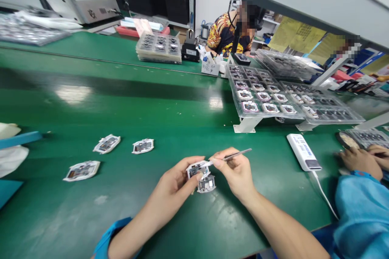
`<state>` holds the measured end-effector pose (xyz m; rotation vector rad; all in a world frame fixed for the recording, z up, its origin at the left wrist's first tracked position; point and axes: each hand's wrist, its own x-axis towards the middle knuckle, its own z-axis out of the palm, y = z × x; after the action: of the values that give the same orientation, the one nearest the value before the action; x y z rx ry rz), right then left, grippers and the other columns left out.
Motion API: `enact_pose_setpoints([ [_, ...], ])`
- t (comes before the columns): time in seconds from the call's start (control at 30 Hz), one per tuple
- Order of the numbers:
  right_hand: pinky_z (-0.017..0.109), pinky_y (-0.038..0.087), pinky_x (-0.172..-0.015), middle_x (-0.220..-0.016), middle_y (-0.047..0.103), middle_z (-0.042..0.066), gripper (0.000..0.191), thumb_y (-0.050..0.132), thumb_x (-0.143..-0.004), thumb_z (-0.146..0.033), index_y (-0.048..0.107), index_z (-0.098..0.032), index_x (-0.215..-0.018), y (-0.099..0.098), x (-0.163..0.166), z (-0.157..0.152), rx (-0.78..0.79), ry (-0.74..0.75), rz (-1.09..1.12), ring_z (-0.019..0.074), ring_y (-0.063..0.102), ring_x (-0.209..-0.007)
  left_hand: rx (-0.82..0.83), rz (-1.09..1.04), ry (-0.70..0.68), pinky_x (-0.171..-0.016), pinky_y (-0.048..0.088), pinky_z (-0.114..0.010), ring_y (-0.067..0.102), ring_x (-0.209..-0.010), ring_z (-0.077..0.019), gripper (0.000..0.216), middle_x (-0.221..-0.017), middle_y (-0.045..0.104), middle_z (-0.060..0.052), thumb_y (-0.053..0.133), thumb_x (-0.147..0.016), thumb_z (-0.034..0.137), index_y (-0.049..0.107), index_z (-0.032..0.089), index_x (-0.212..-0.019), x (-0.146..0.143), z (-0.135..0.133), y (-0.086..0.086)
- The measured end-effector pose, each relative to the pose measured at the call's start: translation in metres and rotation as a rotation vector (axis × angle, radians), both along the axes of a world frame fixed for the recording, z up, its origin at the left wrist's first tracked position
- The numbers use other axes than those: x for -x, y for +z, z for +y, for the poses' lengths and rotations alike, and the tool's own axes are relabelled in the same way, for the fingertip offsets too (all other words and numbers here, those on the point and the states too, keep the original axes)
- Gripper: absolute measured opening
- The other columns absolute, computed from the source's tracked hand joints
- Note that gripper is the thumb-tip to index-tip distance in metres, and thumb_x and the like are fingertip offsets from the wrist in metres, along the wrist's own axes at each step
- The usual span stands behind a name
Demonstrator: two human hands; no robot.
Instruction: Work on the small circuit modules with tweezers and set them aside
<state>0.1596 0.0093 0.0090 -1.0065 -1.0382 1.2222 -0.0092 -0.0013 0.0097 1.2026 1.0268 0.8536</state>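
Note:
My left hand [174, 186] is closed on a small white-framed circuit assembly [194, 169], its thumb pressed over the near edge. A second board piece [206, 184] shows just below it; whether the two are joined I cannot tell. My right hand [235, 172] pinches thin metal tweezers [238, 154] like a pen, their tip at the upper right edge of the assembly. Off to the left lie three similar white-framed assemblies: one at the back [107, 144], a smaller-looking one [143, 146] and one nearer me [81, 170].
Clear trays [267, 107] of assemblies stand raised on white brackets at the right. A white device [304, 151] with a cable lies below them. A co-worker's hands [361, 162] are at the far right, and another person [231, 32] sits opposite. Stacked trays [159, 48] stand at the back.

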Motion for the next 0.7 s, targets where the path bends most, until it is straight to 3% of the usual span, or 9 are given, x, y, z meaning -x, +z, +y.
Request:
enact_pose_setpoints([
  [0.7,0.032,0.055,-0.069,-0.073,0.073,0.002,0.008,0.076,-0.072,-0.023,0.068,-0.021,-0.071,0.0020,0.0015,-0.0031,-0.106,-0.008,-0.034,0.0185,0.069,-0.071,-0.046,0.040,0.026,-0.074,0.054,-0.030,0.066,-0.084,-0.0219,0.035,-0.096,0.073,-0.006,0.065,-0.080,0.035,0.062,0.020,-0.111,0.0006,0.0001,0.0066],
])
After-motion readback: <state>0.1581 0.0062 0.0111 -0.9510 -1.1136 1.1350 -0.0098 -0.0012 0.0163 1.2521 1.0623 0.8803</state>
